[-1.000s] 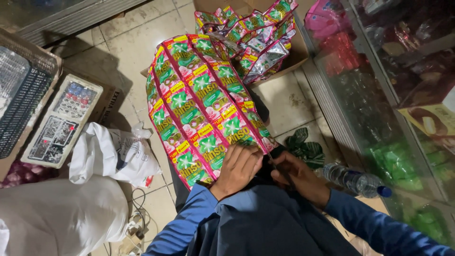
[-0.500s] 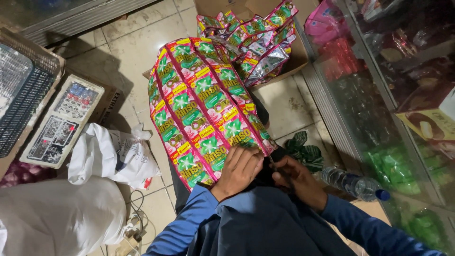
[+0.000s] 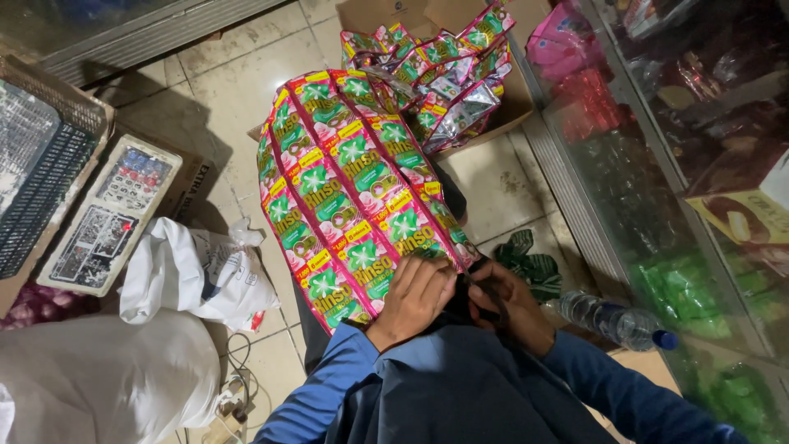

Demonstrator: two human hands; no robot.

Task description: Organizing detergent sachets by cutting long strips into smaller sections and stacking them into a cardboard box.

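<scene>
You are wearing a plain blue long-sleeved top, and its sleeves are reaching down to both wrists, ending just short of your left hand (image 3: 415, 294) and your right hand (image 3: 509, 302). The cloth is showing soft folds along each forearm. Both hands are showing bare, with no gloves, rings or watch visible.

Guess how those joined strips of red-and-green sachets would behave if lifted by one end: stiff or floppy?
Probably floppy: the sachet strips drape over the person's lap and bend along the seams between packets. Likely light for their size, since each packet looks small and flat. The glossy film may be slippery, and the left hand presses the near end, maybe to stop sliding.
</scene>
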